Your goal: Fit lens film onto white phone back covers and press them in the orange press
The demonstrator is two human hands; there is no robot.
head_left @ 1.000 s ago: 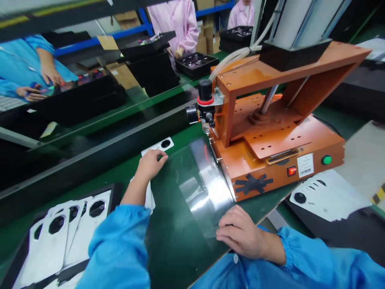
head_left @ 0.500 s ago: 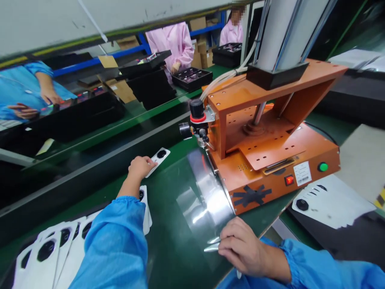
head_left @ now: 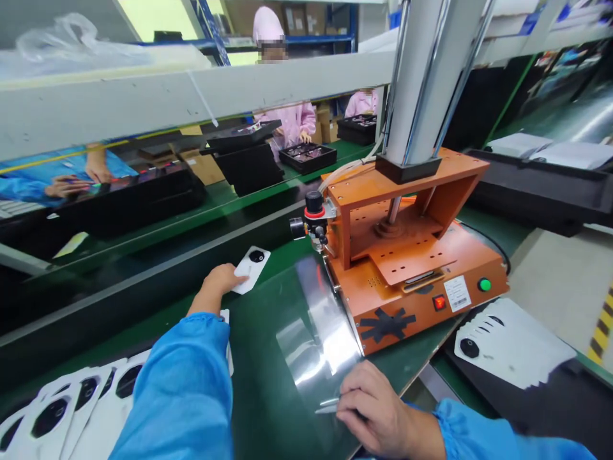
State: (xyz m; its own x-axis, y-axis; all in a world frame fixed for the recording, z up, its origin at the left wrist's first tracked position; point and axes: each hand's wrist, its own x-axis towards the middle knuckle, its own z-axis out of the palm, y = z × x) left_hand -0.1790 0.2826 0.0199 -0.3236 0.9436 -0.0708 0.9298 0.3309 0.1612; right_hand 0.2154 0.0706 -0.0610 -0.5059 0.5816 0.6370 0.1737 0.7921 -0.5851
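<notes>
My left hand (head_left: 221, 281) is stretched over the green bench, fingers closed on the lower edge of a white panel (head_left: 249, 271) with a black octagonal patch. Pinched in my right hand (head_left: 371, 409) are metal tweezers (head_left: 327, 406), tips pointing left, above the bench near the shiny clear sheet (head_left: 330, 319). Partly behind my left sleeve lies another white panel (head_left: 228, 358). A fanned pile of similar panels (head_left: 71, 409) sits at the lower left. More panels (head_left: 517, 345) are fanned out on a black surface at the right.
An orange press (head_left: 421, 281) with a tall cylinder stands right of centre, its red switch lit. A raised ledge (head_left: 143, 275) runs behind the bench. Across it, people in pink (head_left: 292, 121) and blue (head_left: 115, 165) work at black trays (head_left: 306, 156).
The camera view has tilted up, showing more of the background. The panel at my left hand has turned to show its face more broadly. My right hand still holds the tweezers.
</notes>
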